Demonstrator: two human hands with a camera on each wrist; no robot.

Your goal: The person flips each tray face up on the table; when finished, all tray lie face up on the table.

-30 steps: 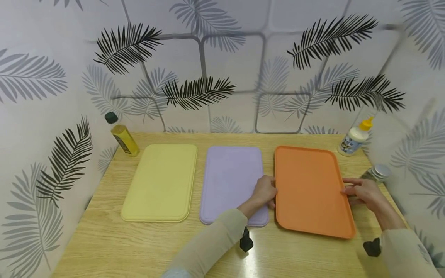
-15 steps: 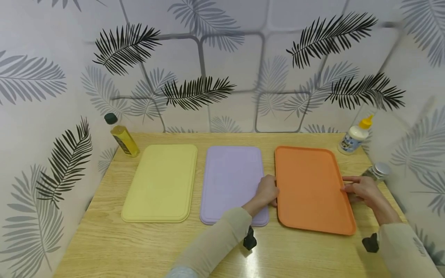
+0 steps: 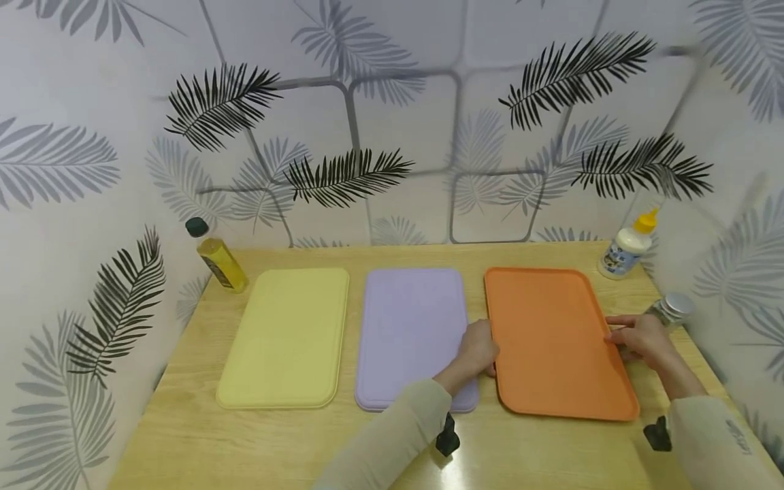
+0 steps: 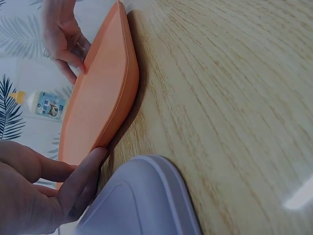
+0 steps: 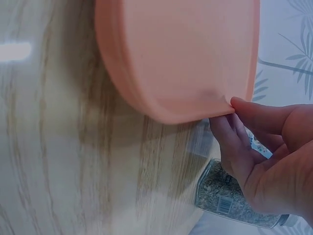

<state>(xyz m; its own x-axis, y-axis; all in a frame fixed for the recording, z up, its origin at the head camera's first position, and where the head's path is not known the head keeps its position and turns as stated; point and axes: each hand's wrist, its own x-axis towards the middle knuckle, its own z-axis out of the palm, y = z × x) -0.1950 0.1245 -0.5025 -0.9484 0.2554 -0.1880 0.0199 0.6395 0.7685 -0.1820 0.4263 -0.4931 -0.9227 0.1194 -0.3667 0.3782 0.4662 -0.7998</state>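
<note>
An orange tray (image 3: 557,340) with a low raised rim lies between my two hands at the right of the table. My left hand (image 3: 478,347) grips its left rim, above the right side of the purple board (image 3: 410,320). In the left wrist view, the thumb (image 4: 88,174) of that hand presses along the tray's outer wall. My right hand (image 3: 643,337) pinches the opposite rim, its thumb (image 5: 254,112) on top and fingers underneath. Close by that hand stands a glass jar (image 5: 222,196) with a grey lid, filled with dried flakes.
Left of the purple board lies a yellow board (image 3: 284,337). A bottle of yellow liquid (image 3: 222,264) with a dark green cap stands at the back left. A white squeeze bottle (image 3: 625,252) with a yellow nozzle stands at the back right, by the patterned wall (image 3: 380,116).
The tray's near end has shifted slightly to the right, widening the gap to the purple board. Both hands stay on its rims. The head view has tilted up a little.
</note>
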